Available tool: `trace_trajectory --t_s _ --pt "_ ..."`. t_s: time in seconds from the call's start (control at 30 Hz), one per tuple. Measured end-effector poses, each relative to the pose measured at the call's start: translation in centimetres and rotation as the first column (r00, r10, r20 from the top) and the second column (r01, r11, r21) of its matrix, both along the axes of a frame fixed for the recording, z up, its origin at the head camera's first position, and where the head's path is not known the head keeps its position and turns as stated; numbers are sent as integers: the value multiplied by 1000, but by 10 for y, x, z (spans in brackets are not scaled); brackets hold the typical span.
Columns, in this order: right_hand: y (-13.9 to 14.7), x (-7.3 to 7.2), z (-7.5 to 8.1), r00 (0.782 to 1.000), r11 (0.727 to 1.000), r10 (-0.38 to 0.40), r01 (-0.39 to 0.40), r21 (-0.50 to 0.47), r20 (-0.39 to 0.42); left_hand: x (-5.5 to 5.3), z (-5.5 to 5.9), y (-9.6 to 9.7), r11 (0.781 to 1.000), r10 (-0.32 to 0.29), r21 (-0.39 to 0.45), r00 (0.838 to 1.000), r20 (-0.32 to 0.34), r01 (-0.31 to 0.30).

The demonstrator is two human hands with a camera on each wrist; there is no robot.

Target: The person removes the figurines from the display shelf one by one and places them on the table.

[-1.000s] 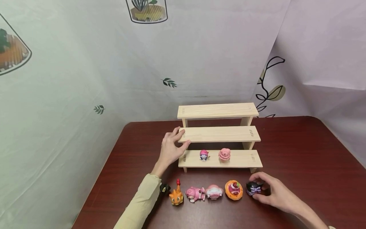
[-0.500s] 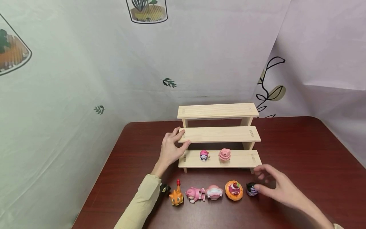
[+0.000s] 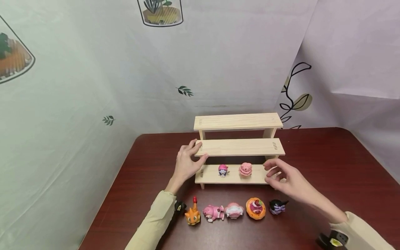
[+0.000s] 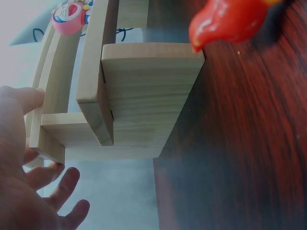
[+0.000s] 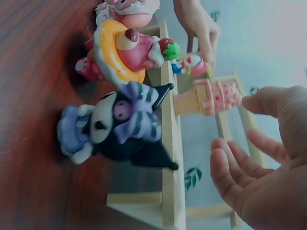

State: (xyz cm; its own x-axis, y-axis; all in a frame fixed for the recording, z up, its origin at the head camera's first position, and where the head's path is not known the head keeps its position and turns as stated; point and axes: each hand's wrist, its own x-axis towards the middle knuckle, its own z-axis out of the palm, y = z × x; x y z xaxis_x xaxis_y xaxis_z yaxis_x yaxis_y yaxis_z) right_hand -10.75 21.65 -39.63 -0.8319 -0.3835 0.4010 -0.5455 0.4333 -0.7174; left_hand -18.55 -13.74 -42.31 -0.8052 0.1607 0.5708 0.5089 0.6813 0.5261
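Note:
A three-tier wooden display stand (image 3: 240, 147) stands on the table. My left hand (image 3: 186, 164) pinches the left end of its middle tier, thumb at the front edge and fingers behind, as the left wrist view shows. My right hand (image 3: 289, 177), fingers loosely bent and holding nothing, hovers by the right end of the bottom tier. On that tier stand a small pink-hatted figurine (image 3: 223, 170) and a pink ruffled figurine (image 3: 245, 169); the right thumb (image 5: 261, 101) is near the latter. Below the right hand, a black figurine with a purple bow (image 3: 277, 206) is on the table.
Left of the black figurine, a row on the table holds an orange ring-shaped figurine (image 3: 256, 208), a pink-and-white figurine (image 3: 234, 210), a pink lying figurine (image 3: 214, 212) and an orange figurine with a red-tipped tail (image 3: 193, 214). A printed cloth (image 3: 237, 62) hangs behind.
My right hand has let go of the black figurine and moved up to the bottom tier's right end. The figurine stays on the table. My left hand has not moved.

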Motion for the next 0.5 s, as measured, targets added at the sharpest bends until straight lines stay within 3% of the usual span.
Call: trace_trajectory --t_s 0.5 --pt "-25 -26 5 994 998 48 -52 36 98 -2 -2 1 1000 -10 3 999 -31 10"
